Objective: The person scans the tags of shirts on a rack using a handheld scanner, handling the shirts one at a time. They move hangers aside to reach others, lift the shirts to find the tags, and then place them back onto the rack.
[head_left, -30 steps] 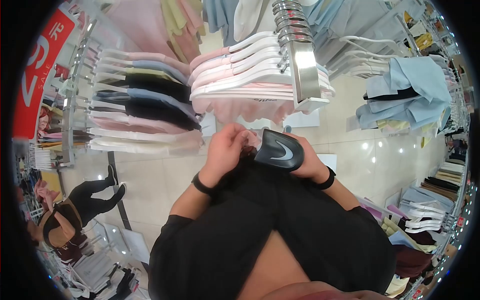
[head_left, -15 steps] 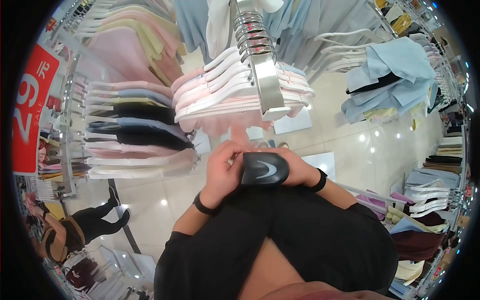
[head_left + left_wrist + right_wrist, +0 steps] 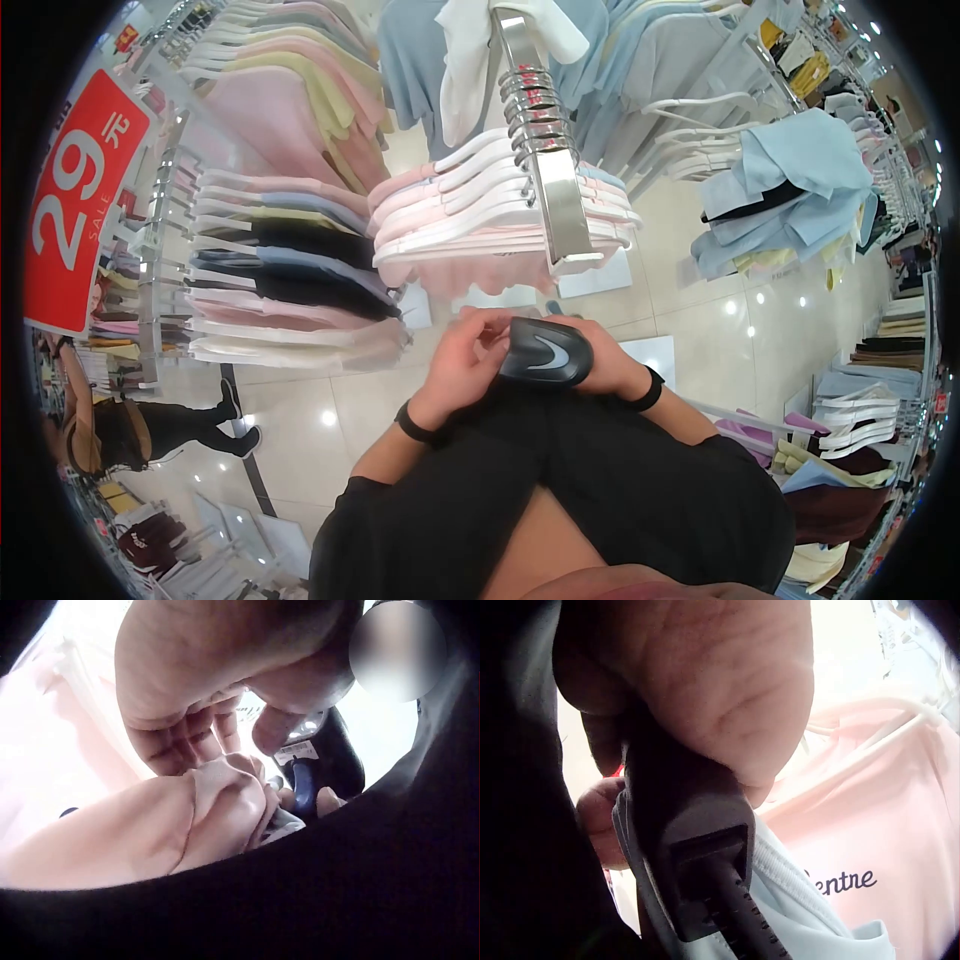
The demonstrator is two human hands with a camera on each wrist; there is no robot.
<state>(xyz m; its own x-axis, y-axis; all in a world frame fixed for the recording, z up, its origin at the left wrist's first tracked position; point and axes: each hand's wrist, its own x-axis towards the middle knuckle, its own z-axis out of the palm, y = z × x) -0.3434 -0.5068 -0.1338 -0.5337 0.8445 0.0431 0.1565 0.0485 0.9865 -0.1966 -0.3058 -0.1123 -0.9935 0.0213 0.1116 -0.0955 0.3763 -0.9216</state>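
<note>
My right hand (image 3: 608, 365) grips a black corded barcode scanner (image 3: 548, 352) with a grey crescent on its top. Its blue trigger (image 3: 304, 786) and a small barcode label show in the left wrist view, its cable (image 3: 739, 907) in the right wrist view. Just left of the scanner's front, my left hand (image 3: 466, 362) has curled fingers and pinches a pale pink garment (image 3: 221, 814). Light blue-grey cloth (image 3: 799, 900) hangs behind the scanner handle. Beyond it is a pink garment with dark lettering (image 3: 870, 825). The left fingertips are partly hidden by cloth.
Ahead, a metal rail (image 3: 562, 200) carries pink garments on white hangers (image 3: 470, 222). Folded-over shirts (image 3: 300, 270) hang at left, near a red sale sign (image 3: 85, 205). Blue clothes (image 3: 800, 180) pile on a rack at right. Another person (image 3: 130, 430) stands at far left.
The scanner has turned from tilted to nearly level, with both hands lower in the head view. The racks have shifted in view. The person at left has changed pose.
</note>
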